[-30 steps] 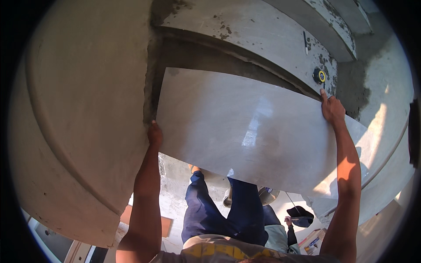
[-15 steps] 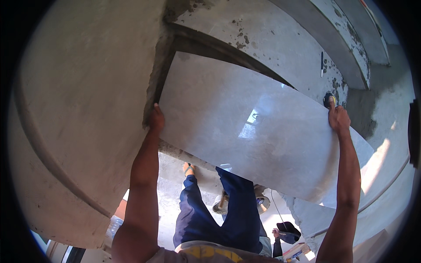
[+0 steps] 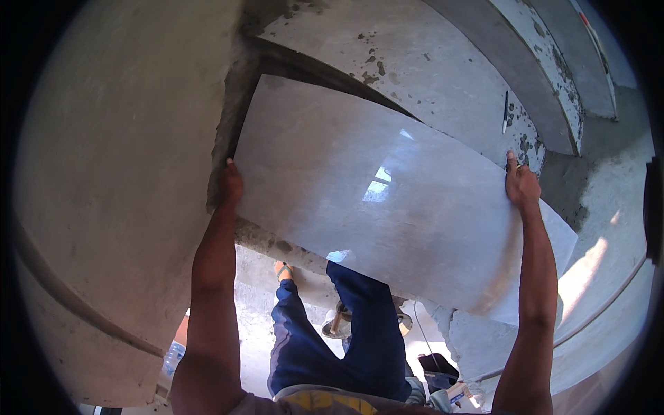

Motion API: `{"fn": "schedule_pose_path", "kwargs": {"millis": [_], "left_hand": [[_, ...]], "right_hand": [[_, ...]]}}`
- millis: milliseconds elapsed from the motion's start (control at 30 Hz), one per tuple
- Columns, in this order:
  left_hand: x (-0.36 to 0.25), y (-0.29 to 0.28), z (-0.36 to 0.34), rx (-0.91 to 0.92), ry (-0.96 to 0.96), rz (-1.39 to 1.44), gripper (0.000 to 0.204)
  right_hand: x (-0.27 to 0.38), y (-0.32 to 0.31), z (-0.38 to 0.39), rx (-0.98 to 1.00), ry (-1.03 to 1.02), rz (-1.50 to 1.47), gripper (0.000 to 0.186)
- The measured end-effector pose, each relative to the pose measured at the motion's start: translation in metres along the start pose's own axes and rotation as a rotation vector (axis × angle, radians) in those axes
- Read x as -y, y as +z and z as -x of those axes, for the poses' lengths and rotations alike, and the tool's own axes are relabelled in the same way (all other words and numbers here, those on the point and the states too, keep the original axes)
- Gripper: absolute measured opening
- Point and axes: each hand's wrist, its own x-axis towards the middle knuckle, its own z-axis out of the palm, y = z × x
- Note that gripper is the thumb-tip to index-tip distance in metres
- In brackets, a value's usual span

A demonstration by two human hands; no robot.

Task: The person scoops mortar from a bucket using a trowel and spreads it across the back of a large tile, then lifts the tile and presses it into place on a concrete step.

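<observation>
Two edge grips are all I see carrying the large glossy tile (image 3: 387,200), tilted over the bare concrete step (image 3: 429,62): left hand (image 3: 231,182) and right hand (image 3: 521,185), fingers closed on opposite edges, could slip, chipping a corner on the rough wall (image 3: 117,173).

Pale greys against dark blue, with one spot of yellow.

The large glossy pale grey stone tile (image 3: 387,200) has faint cloudy veining and a white-blue glint near its middle. The rough concrete stair tread (image 3: 429,76) behind it is mid grey, speckled with dark brown-black blotches, and a slim black pen (image 3: 505,111) lies on it. The smooth curved plaster wall (image 3: 117,173) is dull beige-grey. The dark blue trousers (image 3: 332,339) are plain, and the yellow waistband (image 3: 325,401) above them shows dark markings. The clear plastic bottle (image 3: 171,357) carries a blue label.
</observation>
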Motion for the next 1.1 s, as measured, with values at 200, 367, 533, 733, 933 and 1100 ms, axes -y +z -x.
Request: {"fn": "schedule_pose_path", "kwargs": {"millis": [200,367,533,733,933,1100], "left_hand": [[-0.017,-0.001,0.000,0.082,-0.045,0.060,0.081],[0.002,-0.005,-0.007,0.048,0.031,0.026,0.080],[-0.014,0.000,-0.006,0.102,-0.003,0.008,0.079],[-0.006,-0.001,-0.010,0.109,0.031,0.006,0.078],[0.000,0.003,-0.019,0.072,0.044,-0.004,0.079],[-0.004,0.009,-0.022,0.117,-0.004,0.023,0.080]], "right_hand": [[-0.003,0.012,-0.004,-0.032,0.016,0.004,0.096],[0.004,0.013,-0.006,0.009,-0.001,-0.006,0.095],[0.002,0.007,-0.002,0.023,0.025,-0.010,0.095],[0.002,0.015,0.005,0.034,0.055,0.020,0.100],[0.011,0.004,0.007,0.035,0.043,0.027,0.102],[0.005,0.006,0.012,0.010,0.065,0.035,0.102]]}}
